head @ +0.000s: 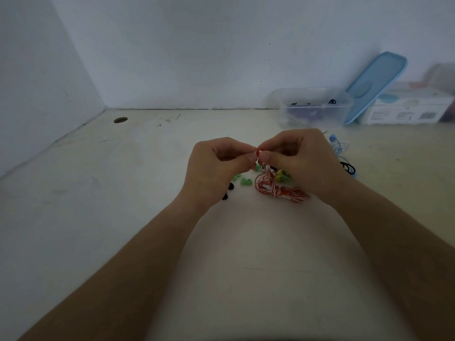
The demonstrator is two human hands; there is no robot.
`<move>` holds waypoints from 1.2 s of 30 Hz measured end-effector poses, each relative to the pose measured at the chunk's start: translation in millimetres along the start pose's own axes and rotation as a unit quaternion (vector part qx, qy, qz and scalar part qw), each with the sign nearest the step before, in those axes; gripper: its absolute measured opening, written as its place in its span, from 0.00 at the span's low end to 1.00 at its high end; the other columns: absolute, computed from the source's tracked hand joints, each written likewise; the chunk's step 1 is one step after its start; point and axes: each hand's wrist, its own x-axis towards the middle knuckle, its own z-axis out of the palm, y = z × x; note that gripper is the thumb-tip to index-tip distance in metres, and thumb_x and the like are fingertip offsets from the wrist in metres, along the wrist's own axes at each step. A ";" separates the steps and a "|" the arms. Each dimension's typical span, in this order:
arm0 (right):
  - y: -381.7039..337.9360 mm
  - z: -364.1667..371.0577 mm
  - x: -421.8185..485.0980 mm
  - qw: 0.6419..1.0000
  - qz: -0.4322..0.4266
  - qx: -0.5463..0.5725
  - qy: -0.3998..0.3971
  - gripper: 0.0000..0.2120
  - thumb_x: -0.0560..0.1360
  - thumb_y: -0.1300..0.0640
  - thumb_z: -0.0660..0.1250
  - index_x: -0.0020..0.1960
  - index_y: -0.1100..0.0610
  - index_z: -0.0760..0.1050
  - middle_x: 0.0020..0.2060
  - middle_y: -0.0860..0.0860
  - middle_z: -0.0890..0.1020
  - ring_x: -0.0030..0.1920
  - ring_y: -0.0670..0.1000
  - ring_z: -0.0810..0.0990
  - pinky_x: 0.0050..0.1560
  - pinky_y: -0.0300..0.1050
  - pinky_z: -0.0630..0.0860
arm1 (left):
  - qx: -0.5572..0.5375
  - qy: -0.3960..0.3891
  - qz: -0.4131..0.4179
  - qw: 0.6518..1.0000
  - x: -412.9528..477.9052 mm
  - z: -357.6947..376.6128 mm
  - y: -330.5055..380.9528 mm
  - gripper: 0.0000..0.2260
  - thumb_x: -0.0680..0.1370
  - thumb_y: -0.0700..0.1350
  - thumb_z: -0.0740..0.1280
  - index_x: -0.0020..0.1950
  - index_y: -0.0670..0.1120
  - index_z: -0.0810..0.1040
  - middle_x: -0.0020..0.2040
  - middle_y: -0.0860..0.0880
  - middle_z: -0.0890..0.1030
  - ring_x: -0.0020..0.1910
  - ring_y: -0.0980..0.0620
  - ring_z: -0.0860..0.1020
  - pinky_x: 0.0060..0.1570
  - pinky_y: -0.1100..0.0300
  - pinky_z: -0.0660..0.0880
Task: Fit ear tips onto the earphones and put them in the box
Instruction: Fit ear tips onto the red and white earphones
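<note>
Head view is showing a pale table point(98, 217) stretching under both forearms. Well beyond the grip and to its right, a clear box point(315, 107) is sitting open, its blue lid point(374, 84) leaning beside it. The left hand point(216, 166) and right hand point(302, 161) are meeting fingertip to fingertip. Just below the grip, a red-and-white cable point(278, 189) is lying coiled, green ear tips point(246, 181) scattering to its left. Both hands are pinching a red earbud point(258, 151), its tip seemingly too small to make out.

No legible text. Carton point(408, 108) far right carries printing and a code patch, too blurred to read.
</note>
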 end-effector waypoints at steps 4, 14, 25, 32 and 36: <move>0.6 -1.6 -0.1 1.000 0.012 0.022 -0.014 0.05 0.73 0.63 0.74 0.49 0.59 0.85 0.38 0.50 0.87 0.40 0.48 0.86 0.45 0.39 0.82 | -0.012 -0.004 0.004 1.000 -0.3 -0.4 -0.5 0.04 0.74 0.36 0.73 0.48 0.41 0.85 0.39 0.45 0.86 0.41 0.48 0.85 0.45 0.58 0.81; 1.7 -0.7 -0.4 0.999 0.016 0.025 -0.013 0.05 0.73 0.63 0.74 0.49 0.58 0.85 0.39 0.50 0.87 0.41 0.47 0.86 0.45 0.37 0.81 | -0.056 -0.018 -0.027 0.998 0.4 -0.2 -3.6 0.06 0.77 0.35 0.69 0.52 0.38 0.83 0.42 0.43 0.86 0.42 0.48 0.85 0.45 0.62 0.80; 0.5 -1.6 -0.7 0.999 0.001 -0.023 -0.031 0.05 0.72 0.61 0.75 0.48 0.58 0.85 0.38 0.49 0.87 0.39 0.46 0.86 0.44 0.39 0.82 | -0.057 -0.021 -0.065 0.996 -1.2 0.3 -4.4 0.05 0.75 0.37 0.72 0.50 0.41 0.83 0.43 0.43 0.86 0.42 0.48 0.86 0.44 0.60 0.81; -2.5 -3.7 -1.6 1.000 0.024 0.019 -0.005 0.06 0.70 0.60 0.77 0.44 0.59 0.81 0.35 0.52 0.86 0.37 0.52 0.86 0.44 0.49 0.83 | -0.046 -0.062 -0.024 0.997 -0.7 -1.0 2.3 0.11 0.79 0.32 0.66 0.56 0.45 0.82 0.49 0.49 0.86 0.50 0.52 0.85 0.49 0.61 0.81; -4.4 -4.2 -2.9 0.999 0.021 0.025 -0.009 0.04 0.72 0.60 0.76 0.44 0.59 0.82 0.35 0.50 0.86 0.38 0.51 0.86 0.44 0.44 0.83 | -0.042 -0.069 -0.019 0.997 -0.7 -3.1 3.4 0.11 0.78 0.33 0.67 0.54 0.45 0.83 0.49 0.48 0.87 0.50 0.51 0.85 0.49 0.60 0.81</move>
